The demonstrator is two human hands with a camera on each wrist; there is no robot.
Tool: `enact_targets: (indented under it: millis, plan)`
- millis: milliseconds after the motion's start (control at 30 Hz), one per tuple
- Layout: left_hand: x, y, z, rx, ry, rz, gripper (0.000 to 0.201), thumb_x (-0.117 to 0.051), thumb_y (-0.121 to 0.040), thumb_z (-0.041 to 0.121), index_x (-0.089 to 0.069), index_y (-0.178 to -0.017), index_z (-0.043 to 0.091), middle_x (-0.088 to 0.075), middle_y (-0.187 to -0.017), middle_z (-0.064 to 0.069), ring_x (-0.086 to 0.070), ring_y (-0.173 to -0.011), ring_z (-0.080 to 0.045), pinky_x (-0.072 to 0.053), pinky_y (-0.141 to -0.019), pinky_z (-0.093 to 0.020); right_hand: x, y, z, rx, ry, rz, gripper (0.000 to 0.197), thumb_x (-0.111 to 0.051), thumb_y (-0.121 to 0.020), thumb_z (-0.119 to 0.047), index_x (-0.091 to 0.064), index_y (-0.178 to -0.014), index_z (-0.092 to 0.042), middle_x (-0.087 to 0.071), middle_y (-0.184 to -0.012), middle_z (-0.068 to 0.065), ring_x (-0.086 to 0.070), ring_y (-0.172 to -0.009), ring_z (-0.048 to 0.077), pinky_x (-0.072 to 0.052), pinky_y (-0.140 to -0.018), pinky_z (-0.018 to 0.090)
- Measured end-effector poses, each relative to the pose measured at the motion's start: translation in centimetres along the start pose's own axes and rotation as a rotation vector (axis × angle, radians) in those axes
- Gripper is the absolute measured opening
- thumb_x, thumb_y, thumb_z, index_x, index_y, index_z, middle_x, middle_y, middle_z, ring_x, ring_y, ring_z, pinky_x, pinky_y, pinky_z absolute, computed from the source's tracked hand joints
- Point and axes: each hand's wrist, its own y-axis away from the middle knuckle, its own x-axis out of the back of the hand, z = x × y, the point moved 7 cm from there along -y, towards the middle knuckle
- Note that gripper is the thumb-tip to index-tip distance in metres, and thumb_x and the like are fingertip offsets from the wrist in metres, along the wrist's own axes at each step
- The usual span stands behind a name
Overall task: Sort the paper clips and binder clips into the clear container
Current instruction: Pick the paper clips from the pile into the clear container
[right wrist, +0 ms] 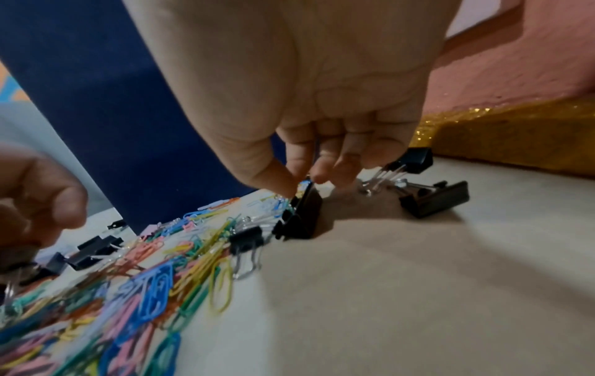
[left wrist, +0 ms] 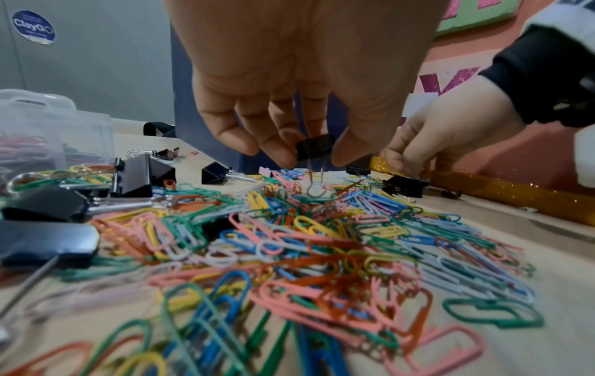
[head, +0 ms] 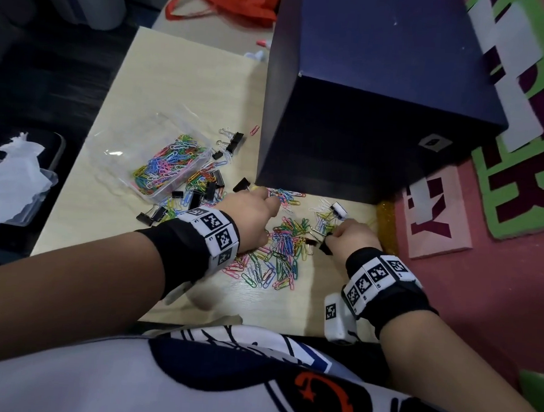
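Coloured paper clips (head: 280, 253) lie in a loose heap on the pale table (head: 182, 84), mixed with black binder clips (head: 198, 199). My left hand (head: 251, 214) hovers over the heap and pinches a small black binder clip (left wrist: 314, 147) between thumb and fingers, its wire handles hanging down. My right hand (head: 351, 235) pinches the handle of a larger black binder clip (right wrist: 301, 216) that still touches the table. The clear container (head: 168, 169) sits to the left, holding many coloured paper clips.
A tall dark blue box (head: 364, 94) stands just behind the heap. More binder clips (right wrist: 431, 201) lie right of my right hand, by a gold glitter strip (right wrist: 515, 137). A clear bin with crumpled paper (head: 13, 179) sits off the table's left edge.
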Motion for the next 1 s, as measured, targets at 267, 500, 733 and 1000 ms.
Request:
enact_targets:
  millis: [267,500,733,1000]
  plan:
    - [-0.1,0.5,0.1,-0.007,0.02,-0.011,0.04,-0.061,-0.078,0.016,-0.05,-0.117,0.014,-0.045,-0.115,-0.008,-0.058,-0.092,-0.031,-0.053,-0.076,-0.041,0.4,-1.1,-1.6,0.135,0.039,-0.038,0.069,-0.069,-0.072,0.0,-0.048,-0.131,-0.029,-0.032,-0.144,0.002,-0.042,-0.126,0.031,-0.041,-0.105,0.038]
    - [0.0,0.5,-0.1,-0.025,0.034,-0.005,0.041,-0.06,-0.079,0.015,-0.051,-0.119,0.014,-0.045,-0.118,-0.008,-0.059,-0.092,-0.031,-0.053,-0.078,-0.04,1.6,-1.1,0.1,0.062,-0.22,0.17,0.034,-0.052,-0.085,0.006,-0.061,-0.106,-0.019,-0.035,-0.131,0.007,-0.053,-0.107,0.027,-0.042,-0.096,0.027]
    - [0.1,0.3,-0.3,-0.026,0.042,0.015,0.037,-0.059,-0.08,0.018,-0.052,-0.116,0.015,-0.047,-0.115,-0.007,-0.057,-0.094,-0.03,-0.053,-0.079,-0.04,2.7,-0.9,0.4,0.001,-0.24,0.268,0.041,-0.054,-0.091,-0.005,-0.05,-0.131,-0.013,-0.03,-0.143,0.01,-0.05,-0.116,0.027,-0.042,-0.096,0.028]
    - [-0.1,0.4,-0.1,-0.025,0.033,0.024,0.038,-0.059,-0.078,0.019,-0.053,-0.115,0.016,-0.047,-0.114,-0.007,-0.057,-0.097,-0.03,-0.052,-0.078,-0.04,-0.5,0.4,-4.4,0.188,0.041,0.01,0.049,-0.046,-0.087,0.001,-0.048,-0.133,-0.015,-0.04,-0.131,0.008,-0.05,-0.117,0.029,-0.042,-0.097,0.034]
